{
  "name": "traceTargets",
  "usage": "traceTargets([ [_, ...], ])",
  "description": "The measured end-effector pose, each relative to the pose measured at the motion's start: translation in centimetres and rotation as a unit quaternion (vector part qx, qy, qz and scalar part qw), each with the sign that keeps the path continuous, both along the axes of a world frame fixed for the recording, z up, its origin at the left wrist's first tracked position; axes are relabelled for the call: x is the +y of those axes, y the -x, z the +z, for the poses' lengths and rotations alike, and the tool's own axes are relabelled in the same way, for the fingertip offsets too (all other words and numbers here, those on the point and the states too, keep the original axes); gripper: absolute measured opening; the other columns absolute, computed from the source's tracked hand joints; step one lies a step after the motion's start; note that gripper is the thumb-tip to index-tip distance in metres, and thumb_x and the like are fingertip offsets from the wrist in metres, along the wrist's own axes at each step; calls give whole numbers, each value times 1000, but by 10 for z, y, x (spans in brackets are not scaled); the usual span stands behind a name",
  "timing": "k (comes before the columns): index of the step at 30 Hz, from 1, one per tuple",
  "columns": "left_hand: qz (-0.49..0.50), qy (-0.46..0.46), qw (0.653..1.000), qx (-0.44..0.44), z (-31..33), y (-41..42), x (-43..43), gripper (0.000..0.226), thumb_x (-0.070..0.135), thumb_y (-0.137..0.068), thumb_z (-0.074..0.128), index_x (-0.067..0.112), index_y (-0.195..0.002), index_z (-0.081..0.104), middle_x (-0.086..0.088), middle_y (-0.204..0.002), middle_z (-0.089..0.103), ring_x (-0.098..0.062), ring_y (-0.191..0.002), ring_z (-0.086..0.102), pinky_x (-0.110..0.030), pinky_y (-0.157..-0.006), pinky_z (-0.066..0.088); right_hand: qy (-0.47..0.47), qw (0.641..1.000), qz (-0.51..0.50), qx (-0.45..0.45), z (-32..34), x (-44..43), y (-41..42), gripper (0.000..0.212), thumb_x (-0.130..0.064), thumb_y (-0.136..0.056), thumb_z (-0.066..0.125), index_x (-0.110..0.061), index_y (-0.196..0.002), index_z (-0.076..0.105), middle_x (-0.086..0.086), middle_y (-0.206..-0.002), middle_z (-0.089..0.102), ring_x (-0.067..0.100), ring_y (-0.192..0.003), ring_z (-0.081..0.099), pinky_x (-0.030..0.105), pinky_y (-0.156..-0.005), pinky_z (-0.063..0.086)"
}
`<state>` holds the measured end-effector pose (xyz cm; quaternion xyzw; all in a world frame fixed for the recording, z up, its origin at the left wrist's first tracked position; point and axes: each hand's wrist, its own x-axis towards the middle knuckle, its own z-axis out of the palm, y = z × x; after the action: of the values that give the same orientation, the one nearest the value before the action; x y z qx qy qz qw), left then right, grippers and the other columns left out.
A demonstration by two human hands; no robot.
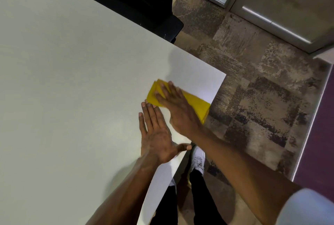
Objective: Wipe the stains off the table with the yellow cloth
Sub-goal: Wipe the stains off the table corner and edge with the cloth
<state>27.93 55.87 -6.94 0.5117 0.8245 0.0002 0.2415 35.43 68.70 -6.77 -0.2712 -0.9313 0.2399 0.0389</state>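
Right hand [178,106], fingers spread flat, covers the yellow cloth's [196,104] middle near the table [72,80] corner; left hand [157,134] lies flat beside it, fingers together, thumb splayed.

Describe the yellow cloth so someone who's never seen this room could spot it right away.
Find the big white table and follow it to the corner nearest the patterned carpet. There, flat under the right hand, lies the yellow cloth, folded, one end reaching the table's edge. It is the only bright colour on the table.
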Motion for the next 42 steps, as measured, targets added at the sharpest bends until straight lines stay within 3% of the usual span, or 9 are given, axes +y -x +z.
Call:
traceTargets([
  [5, -6, -5, 1000, -14, -1, -6, -6, 173, 118, -55, 26, -8, -165, -18, -31, -172, -35, -42, -163, -35, -66, -135, -5, 1, 998, -58, 2, 3, 17, -25, 93, 22, -73, 35, -14, -159, 40, 15, -172, 25, 38, -162, 13, 51, -134, 13],
  [12, 0, -1, 1000, -11, -4, -11, -8, 172, 119, -56, 25, -7, -165, -19, -29, -173, -35, -41, -163, -35, -66, -135, -4, -12, 985, -162, -56, 10, 116, 37, 81, 10, -87, 48, -14, -163, 31, 18, -174, 17, 42, -162, 7, 53, -133, 10],
  [19, -5, 15, 1000, -13, -3, -10, -8, 172, 118, -56, 26, -7, -165, -21, -30, -172, -36, -42, -163, -35, -66, -135, -4, 20, 999, -29, 3, 7, 53, 22, 91, 20, -79, 44, -18, -161, 36, 13, -174, 17, 37, -164, 5, 48, -135, 9],
  [25, -12, 37, 999, -31, 6, -9, -5, 172, 118, -56, 24, -6, -161, -30, -29, -168, -45, -42, -159, -41, -64, -134, -12, 21, 999, -31, 15, 4, -7, -34, 97, 21, -74, 41, -18, -162, 36, 7, -175, 18, 30, -164, 5, 47, -135, 12],
  [29, -8, 47, 998, -38, 9, -8, -3, 173, 119, -55, 25, -6, -159, -35, -28, -164, -51, -41, -156, -47, -63, -133, -16, 15, 994, -109, 5, 10, 26, -52, 99, 27, -70, 40, -17, -159, 41, 12, -172, 24, 36, -163, 13, 51, -134, 15],
  [35, -3, 41, 999, -25, 4, -10, -4, 174, 120, -52, 22, -4, -159, -36, -26, -167, -48, -39, -157, -46, -62, -135, -12, 20, 975, -219, -30, 16, 88, -39, 90, 17, -83, 48, -17, -164, 29, 11, -176, 10, 33, -164, -1, 45, -135, 5],
  [42, 7, 51, 999, -16, -2, -11, -1, 174, 120, -48, 16, -3, -158, -39, -25, -167, -48, -40, -158, -44, -63, -135, -9, 4, 955, -295, 16, 12, -6, -59, 98, 26, -70, 48, -13, -160, 38, 14, -174, 19, 37, -163, 8, 49, -134, 14],
])
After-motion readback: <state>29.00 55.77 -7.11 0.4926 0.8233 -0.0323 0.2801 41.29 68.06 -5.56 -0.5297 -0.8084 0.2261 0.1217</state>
